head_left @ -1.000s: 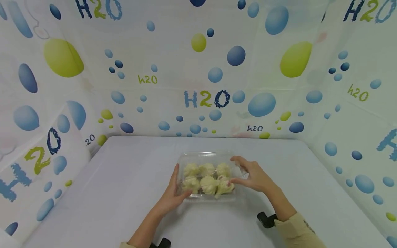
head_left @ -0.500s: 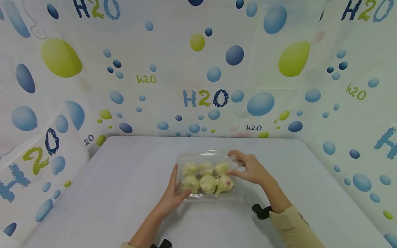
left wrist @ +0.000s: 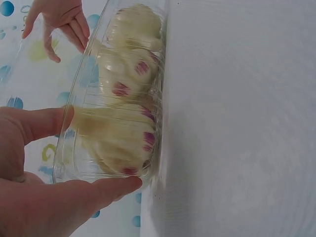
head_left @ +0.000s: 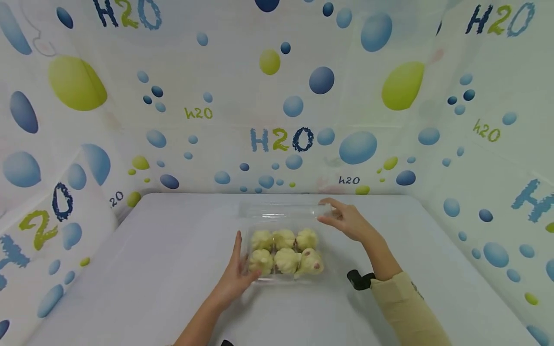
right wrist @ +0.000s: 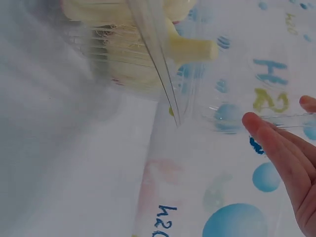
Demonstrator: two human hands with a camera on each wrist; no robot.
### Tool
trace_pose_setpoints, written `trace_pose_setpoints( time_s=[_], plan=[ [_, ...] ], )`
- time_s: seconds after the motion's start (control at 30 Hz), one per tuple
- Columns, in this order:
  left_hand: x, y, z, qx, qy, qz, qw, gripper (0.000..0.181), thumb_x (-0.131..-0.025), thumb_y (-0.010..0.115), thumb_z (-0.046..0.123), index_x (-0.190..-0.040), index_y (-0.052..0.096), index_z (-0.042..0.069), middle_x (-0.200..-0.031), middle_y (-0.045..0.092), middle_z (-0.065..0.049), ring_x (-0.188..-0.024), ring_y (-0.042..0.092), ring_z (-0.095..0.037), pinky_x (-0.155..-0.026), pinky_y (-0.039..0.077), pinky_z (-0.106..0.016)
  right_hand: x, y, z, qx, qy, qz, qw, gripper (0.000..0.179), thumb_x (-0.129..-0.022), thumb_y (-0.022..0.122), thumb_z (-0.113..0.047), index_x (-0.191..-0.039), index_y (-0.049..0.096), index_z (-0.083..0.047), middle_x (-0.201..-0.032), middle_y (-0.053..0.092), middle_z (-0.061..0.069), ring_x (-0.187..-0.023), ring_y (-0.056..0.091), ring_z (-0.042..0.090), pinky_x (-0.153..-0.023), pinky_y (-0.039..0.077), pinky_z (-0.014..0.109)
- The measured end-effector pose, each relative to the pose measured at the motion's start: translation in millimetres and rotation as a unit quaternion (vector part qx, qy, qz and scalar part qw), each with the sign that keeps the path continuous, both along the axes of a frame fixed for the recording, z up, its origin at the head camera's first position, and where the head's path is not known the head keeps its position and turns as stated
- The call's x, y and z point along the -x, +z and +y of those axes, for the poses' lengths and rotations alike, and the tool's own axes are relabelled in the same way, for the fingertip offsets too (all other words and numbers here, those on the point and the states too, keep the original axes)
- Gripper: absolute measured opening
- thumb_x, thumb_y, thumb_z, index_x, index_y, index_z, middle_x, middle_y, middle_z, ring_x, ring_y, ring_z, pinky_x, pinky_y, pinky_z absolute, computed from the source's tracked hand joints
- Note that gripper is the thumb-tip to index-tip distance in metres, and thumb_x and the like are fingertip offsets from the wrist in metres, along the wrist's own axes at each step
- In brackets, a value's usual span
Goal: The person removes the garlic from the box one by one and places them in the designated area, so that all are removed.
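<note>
A clear plastic clamshell box (head_left: 283, 279) stands on the table with several pale garlic bulbs (head_left: 286, 261) in its compartments. Its hinged lid (head_left: 277, 210) is raised and leans toward the back. My left hand (head_left: 231, 283) grips the box at its left end, thumb at the front and fingers along the side. In the left wrist view the thumb and a finger hold the box's end, and purple patches show on the bulbs (left wrist: 118, 143). At the lid's right end, my right hand (head_left: 349, 222) pinches the edge between thumb and fingers.
The white table (head_left: 164, 269) reaches back to a wall sheet (head_left: 233, 72) printed with blue and green spots. Similar sheets enclose the left and right sides. A black wrist device (head_left: 360, 279) sits at the right sleeve (head_left: 404, 302).
My right hand has moved up and back, swinging the lid away from over the bulbs. The left hand keeps its hold on the box. The head view has shifted slightly.
</note>
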State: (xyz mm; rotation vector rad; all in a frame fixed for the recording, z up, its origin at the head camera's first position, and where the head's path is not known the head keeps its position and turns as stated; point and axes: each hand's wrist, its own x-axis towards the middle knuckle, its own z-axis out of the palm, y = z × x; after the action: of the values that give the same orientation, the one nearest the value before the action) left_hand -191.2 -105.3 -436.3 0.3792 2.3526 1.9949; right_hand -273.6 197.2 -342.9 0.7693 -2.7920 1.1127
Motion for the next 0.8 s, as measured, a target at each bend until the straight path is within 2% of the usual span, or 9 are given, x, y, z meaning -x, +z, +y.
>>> trace_pose_setpoints(
  time_s=[0.1, 0.23, 0.4, 0.5, 0.63, 0.8],
  plan=[
    [-0.1, 0.0, -1.4, 0.006, -0.005, 0.000, 1.0000, 0.099, -0.084, 0.064, 0.004, -0.146, -0.011, 0.027, -0.151, -0.015, -0.010, -0.131, 0.010, -0.048, -0.101, 0.021, -0.055, 7.1, -0.7, -0.2, 0.034, 0.005, -0.029, 0.9990, 0.051, -0.090, 0.054, -0.040, -0.130, 0.045, -0.011, -0.112, 0.061, 0.019, -0.098, 0.061, 0.032, -0.079, 0.050, 0.043],
    [0.1, 1.0, -1.5, 0.011, -0.010, -0.004, 0.9999, 0.097, -0.085, 0.063, 0.005, -0.147, -0.010, 0.025, -0.151, -0.015, -0.010, -0.132, 0.008, -0.047, -0.102, 0.019, -0.056, 14.7, -0.9, -0.7, 0.075, -0.001, -0.060, 0.9953, 0.057, -0.091, 0.053, -0.039, -0.137, 0.038, -0.008, -0.116, 0.059, 0.022, -0.099, 0.060, 0.034, -0.079, 0.051, 0.041],
    [1.8, 0.8, -1.2, 0.011, -0.017, -0.002, 0.9998, 0.095, -0.085, 0.063, 0.004, -0.147, -0.007, 0.023, -0.151, -0.013, -0.012, -0.131, 0.008, -0.049, -0.102, 0.017, -0.057, 21.5, -1.1, -0.9, 0.066, -0.042, -0.067, 0.9947, 0.072, -0.091, 0.049, -0.046, -0.144, 0.024, -0.004, -0.114, 0.059, 0.023, -0.100, 0.060, 0.033, -0.077, 0.051, 0.039],
    [3.3, 0.4, -1.5, 0.012, -0.022, 0.001, 0.9997, 0.094, -0.084, 0.063, 0.003, -0.148, -0.004, 0.022, -0.152, -0.011, -0.010, -0.132, 0.008, -0.048, -0.103, 0.016, -0.056, 23.6, -2.0, 0.1, 0.041, -0.064, -0.051, 0.9958, 0.075, -0.090, 0.049, -0.050, -0.144, 0.023, -0.005, -0.110, 0.061, 0.021, -0.097, 0.060, 0.032, -0.077, 0.050, 0.040],
    [4.9, 0.6, -2.7, 0.022, -0.028, 0.007, 0.9993, 0.092, -0.085, 0.062, 0.002, -0.148, -0.002, 0.020, -0.152, -0.009, -0.009, -0.133, 0.007, -0.046, -0.104, 0.015, -0.054, 28.1, -6.8, 0.3, 0.023, -0.071, -0.006, 0.9972, 0.070, -0.087, 0.056, -0.047, -0.142, 0.031, -0.011, -0.105, 0.063, 0.014, -0.096, 0.059, 0.030, -0.079, 0.048, 0.045],
    [6.9, 2.0, -3.3, 0.040, -0.022, 0.015, 0.9988, 0.092, -0.083, 0.064, 0.003, -0.148, 0.000, 0.014, -0.152, -0.006, -0.013, -0.136, -0.001, -0.036, -0.105, 0.012, -0.053, 37.7, -19.1, 0.3, 0.033, -0.047, 0.061, 0.9965, 0.061, -0.084, 0.068, -0.022, -0.136, 0.039, -0.009, -0.102, 0.063, 0.018, -0.094, 0.061, 0.032, -0.079, 0.049, 0.046]
  ],
)
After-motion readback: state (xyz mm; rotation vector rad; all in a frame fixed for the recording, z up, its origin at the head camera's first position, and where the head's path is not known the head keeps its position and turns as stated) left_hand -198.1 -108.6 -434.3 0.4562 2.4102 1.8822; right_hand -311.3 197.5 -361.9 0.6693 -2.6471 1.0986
